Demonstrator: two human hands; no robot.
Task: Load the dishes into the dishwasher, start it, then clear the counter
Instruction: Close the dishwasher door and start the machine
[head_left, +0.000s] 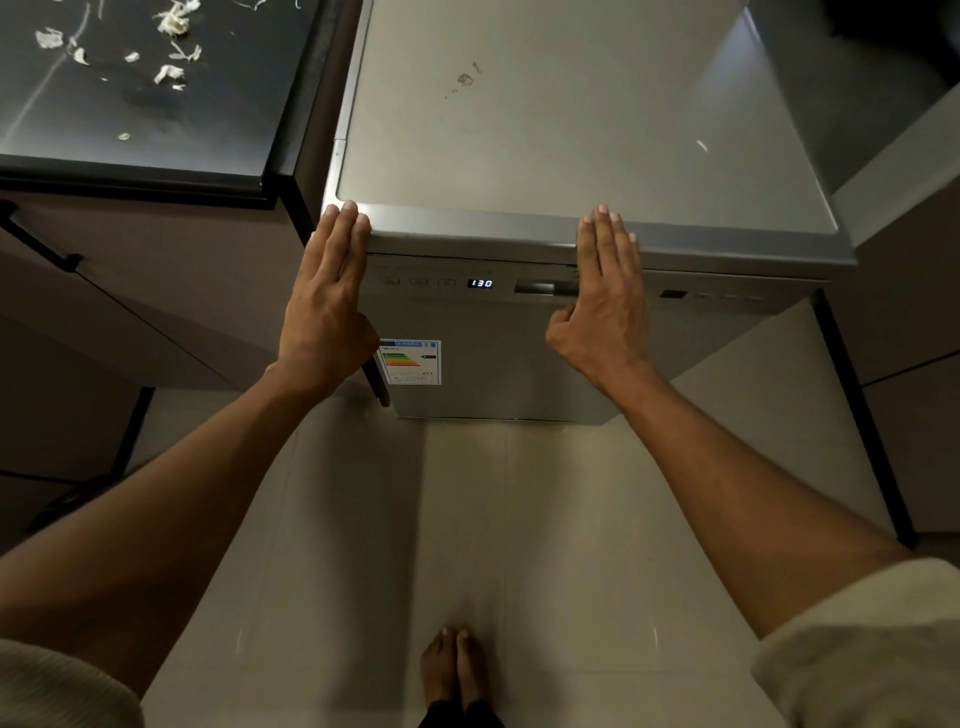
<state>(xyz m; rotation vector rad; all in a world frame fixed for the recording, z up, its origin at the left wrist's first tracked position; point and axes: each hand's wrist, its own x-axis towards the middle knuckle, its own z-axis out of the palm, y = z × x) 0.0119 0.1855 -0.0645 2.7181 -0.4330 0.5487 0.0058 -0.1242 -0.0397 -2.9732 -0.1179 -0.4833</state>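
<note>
My silver dishwasher (519, 364) stands shut on the tiled floor (519, 519) beside the black counter (130, 104), whose top is strewn with pale scraps (171, 21). Its panel display (480, 283) reads "130", and a colour-barred energy label (410, 362) sits at the door's upper left corner. My left hand (327, 301) and right hand (608, 301), fingers straight and holding nothing, lie flat against its top front edge.
</note>
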